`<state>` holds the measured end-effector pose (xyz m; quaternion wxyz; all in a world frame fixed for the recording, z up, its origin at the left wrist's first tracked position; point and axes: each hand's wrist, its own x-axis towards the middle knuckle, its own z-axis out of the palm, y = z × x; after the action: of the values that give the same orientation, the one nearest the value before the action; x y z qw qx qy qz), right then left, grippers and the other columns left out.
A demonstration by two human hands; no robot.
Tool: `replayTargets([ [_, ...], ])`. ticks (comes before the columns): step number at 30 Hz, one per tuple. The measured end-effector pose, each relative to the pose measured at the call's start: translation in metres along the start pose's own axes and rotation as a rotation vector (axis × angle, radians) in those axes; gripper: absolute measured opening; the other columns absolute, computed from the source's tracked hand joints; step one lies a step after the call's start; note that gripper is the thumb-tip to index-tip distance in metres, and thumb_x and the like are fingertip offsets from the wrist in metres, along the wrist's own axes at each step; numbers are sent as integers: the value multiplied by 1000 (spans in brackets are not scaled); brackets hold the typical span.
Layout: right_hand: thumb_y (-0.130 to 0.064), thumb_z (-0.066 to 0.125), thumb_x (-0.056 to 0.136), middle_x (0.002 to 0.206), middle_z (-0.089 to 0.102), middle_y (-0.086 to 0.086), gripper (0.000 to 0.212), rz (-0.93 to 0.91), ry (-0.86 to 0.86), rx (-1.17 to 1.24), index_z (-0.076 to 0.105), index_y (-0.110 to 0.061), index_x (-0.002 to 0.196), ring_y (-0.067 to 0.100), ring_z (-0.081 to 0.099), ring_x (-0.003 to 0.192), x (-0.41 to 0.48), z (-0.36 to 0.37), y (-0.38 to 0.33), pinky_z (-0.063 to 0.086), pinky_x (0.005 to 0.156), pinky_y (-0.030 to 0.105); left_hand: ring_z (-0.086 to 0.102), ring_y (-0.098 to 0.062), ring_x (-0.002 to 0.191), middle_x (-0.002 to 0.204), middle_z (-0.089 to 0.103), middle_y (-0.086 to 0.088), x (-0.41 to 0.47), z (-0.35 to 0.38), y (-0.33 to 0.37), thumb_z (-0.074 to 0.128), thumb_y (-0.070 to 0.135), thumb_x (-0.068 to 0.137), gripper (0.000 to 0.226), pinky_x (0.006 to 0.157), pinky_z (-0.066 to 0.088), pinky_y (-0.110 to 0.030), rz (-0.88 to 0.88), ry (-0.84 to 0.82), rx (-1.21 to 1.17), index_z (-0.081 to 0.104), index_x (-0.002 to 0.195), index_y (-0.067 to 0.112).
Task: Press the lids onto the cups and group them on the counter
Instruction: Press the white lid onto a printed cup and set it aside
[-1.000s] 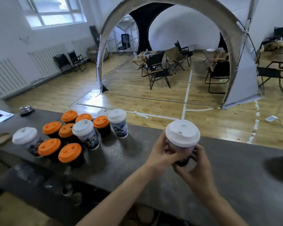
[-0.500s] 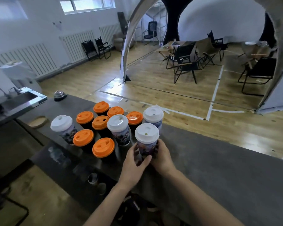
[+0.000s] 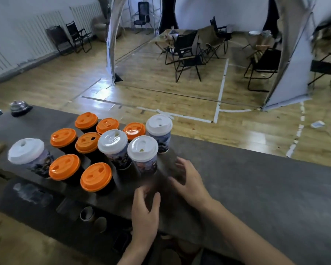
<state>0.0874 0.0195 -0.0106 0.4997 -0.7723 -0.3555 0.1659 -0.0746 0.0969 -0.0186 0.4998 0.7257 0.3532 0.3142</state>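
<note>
White plastic lid, seated flat on the front printed cup [image 3: 142, 150].

- Location: upright on the dark grey surface [image 3: 256, 188], at the near right corner of the group, just beside another white-lidded cup [image 3: 112, 142] on its left.
- Group: seven orange-lidded cups [image 3: 96, 176] and four white-lidded ones in all, clustered at the left of the surface; every cup in view is capped.
- Left hand [image 3: 144, 213]: empty, fingers loosely spread, over the near edge, near the cup, not touching.
- Right hand [image 3: 189, 182]: empty, fingers relaxed and apart, just right of the cup, not touching.
- Step, as judged: setting this cup into the group looks done.
- Next move, as judged: no unlidded cup shows here, so it calls for a search away from the group.
</note>
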Motion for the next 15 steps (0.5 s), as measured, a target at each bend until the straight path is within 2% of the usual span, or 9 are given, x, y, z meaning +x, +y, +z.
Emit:
replayTargets([
  [3, -30, 71, 96, 136, 56, -5, 54, 34, 146, -41, 50, -16, 144, 1, 54, 125, -37, -57, 16, 41, 105, 10, 62, -10, 113, 117, 63, 13, -9, 41, 18, 66, 20, 96, 24, 97, 51, -32, 160, -183, 37, 61, 117, 30],
  [5, -38, 65, 98, 138, 55, -8, 53, 69, 244, -47, 49, -20, 145, -3, 51, 128, -63, -101, 25, 40, 106, 11, 61, -10, 116, 120, 62, 13, -11, 77, 34, 68, 18, 96, 29, 99, 52, -40, 194, -299, 23, 60, 122, 28],
  [7, -45, 60, 98, 140, 54, -9, 55, 101, 352, -55, 49, -20, 146, -7, 48, 130, -92, -145, 34, 38, 107, 11, 60, -7, 118, 123, 61, 16, -17, 115, 52, 69, 22, 95, 33, 101, 52, -44, 191, -407, -12, 57, 123, 36],
  [10, -48, 57, 99, 140, 54, -9, 54, 128, 531, -43, 50, -21, 144, -6, 47, 131, -136, -205, 43, 38, 110, 14, 57, -2, 120, 128, 59, 19, -38, 172, 82, 66, 34, 94, 35, 104, 50, -42, 230, -565, -44, 53, 125, 42],
  [12, -49, 57, 100, 140, 55, -10, 53, 119, 632, -47, 51, -20, 144, -2, 48, 133, -165, -241, 47, 38, 112, 18, 56, -2, 121, 129, 57, 18, -58, 210, 106, 65, 36, 92, 39, 104, 51, -42, 272, -643, -68, 52, 128, 39],
  [15, -51, 53, 97, 140, 57, -7, 58, 87, 751, -76, 52, -16, 143, 5, 51, 134, -205, -288, 47, 40, 112, 22, 56, -2, 120, 129, 55, 18, -91, 264, 142, 61, 50, 87, 50, 99, 52, -39, 360, -731, -79, 50, 133, 33],
])
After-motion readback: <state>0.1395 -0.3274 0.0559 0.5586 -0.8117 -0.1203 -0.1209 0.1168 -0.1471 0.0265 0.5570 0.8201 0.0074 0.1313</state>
